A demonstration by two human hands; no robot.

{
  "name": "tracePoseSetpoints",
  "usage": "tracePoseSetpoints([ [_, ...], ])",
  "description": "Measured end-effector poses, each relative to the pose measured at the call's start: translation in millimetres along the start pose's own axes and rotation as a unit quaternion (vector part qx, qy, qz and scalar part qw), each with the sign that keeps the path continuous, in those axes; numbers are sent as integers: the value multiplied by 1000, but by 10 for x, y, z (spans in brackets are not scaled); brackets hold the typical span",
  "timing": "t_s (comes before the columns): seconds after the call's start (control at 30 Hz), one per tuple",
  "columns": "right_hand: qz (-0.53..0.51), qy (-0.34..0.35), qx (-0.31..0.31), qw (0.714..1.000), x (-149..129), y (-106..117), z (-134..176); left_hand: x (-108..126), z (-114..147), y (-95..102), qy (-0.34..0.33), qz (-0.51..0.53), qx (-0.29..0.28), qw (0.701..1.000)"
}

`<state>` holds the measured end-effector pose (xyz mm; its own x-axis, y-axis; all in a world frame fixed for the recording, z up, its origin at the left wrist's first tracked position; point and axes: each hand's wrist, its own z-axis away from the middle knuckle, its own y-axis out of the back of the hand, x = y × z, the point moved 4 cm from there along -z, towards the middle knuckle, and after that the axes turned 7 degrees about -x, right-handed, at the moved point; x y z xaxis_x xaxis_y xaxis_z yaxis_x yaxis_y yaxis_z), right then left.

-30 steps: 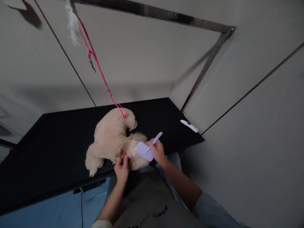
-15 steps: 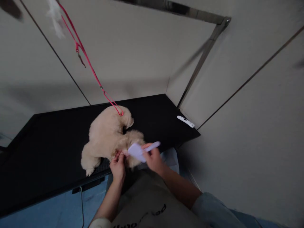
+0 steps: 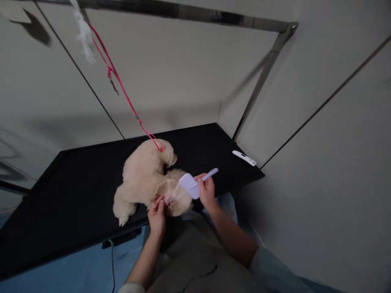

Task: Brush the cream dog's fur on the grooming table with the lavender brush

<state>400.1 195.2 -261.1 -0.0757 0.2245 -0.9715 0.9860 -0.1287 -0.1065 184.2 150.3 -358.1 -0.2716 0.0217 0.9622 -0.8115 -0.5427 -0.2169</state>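
Lilac brush (image 3: 189,186) drawn away
It sits farther from the pink skin (image 3: 168,200) than half a second ago.

Apron (image 3: 189,248) lettering (image 3: 211,270) illegible; marks (image 3: 252,162) on white clipper (image 3: 244,158) too small

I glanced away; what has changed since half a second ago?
The right hand has moved the brush upward and rightward in view, away from the left hand. Nothing was picked up or let go. The left hand stays on the dog; the white device stays on the table.
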Motion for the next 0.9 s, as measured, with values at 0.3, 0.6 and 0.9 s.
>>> tracePoseSetpoints([
  [0.3, 17, -31, 2, 999, -45, 20, -217, -62, -5, 55, -65, -142, -37, 987],
  [0.6, 59, -38, -33, 997, -150, -71, -361, -51, 15, 55, -101, -164, -80, 978],
  [0.9, 98, -20, -78, 992, -211, -153, -454, -47, -40, 71, -126, -208, -84, 966],
])
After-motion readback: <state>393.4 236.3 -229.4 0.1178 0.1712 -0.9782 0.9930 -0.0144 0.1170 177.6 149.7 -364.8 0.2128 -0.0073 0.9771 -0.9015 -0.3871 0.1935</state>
